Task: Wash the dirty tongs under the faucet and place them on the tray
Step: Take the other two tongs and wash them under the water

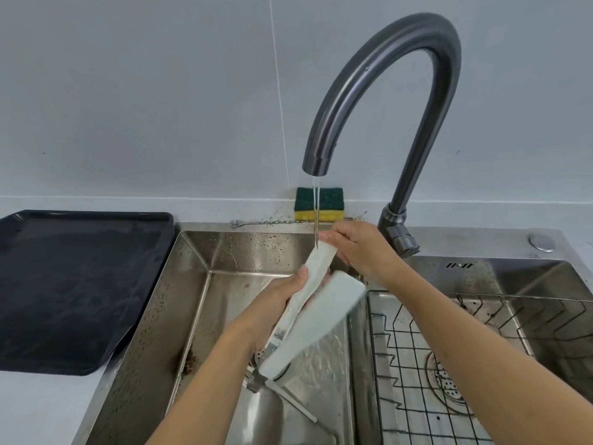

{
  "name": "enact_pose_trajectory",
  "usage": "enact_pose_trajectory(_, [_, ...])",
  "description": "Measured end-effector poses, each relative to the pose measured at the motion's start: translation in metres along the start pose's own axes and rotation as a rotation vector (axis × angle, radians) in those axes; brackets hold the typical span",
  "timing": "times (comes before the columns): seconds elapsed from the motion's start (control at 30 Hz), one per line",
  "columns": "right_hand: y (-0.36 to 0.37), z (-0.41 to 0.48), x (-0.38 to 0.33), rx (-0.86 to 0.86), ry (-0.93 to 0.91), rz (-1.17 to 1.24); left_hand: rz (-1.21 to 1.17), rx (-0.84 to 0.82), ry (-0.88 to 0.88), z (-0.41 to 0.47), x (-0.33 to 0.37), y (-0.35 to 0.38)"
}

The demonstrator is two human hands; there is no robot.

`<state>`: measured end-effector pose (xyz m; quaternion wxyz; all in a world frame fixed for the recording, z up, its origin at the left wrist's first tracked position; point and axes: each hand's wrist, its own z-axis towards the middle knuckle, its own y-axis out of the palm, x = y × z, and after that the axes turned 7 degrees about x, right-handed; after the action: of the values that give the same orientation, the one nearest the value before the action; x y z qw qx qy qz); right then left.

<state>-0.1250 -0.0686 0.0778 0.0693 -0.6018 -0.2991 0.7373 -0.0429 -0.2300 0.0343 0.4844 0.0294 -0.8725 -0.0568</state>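
Water runs in a thin stream from the dark grey curved metal faucet (390, 91) and lands on the upper tip of the pale, white-tipped tongs with metal arms (308, 313), which are held over the left basin of the stainless steel double sink (199, 284). The left hand (276, 303) is wrapped round the middle of the tongs, thumb on top. The right hand (356, 248) is closed on the far upper tip, right by the stream. The tongs slant down towards the near side, their hinge end low over the drain. The flat black rectangular tray (77, 284) lies on the worktop left of the sink. A green and yellow sponge (319, 203) stands against the far wall, and a wire rack (449, 348) sits in the right basin
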Motion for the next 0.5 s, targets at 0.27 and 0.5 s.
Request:
enact_pose_trajectory(0.27, [0.003, 0.002, -0.007, 0.150, 0.121, 0.351, -0.049, -0.078, 0.094, 0.013, 0.000, 0.001])
enact_pose_trajectory(0.5, [0.001, 0.004, -0.017, 0.198, 0.051, 0.391, -0.167, -0.149, 0.247, 0.027, 0.004, 0.009])
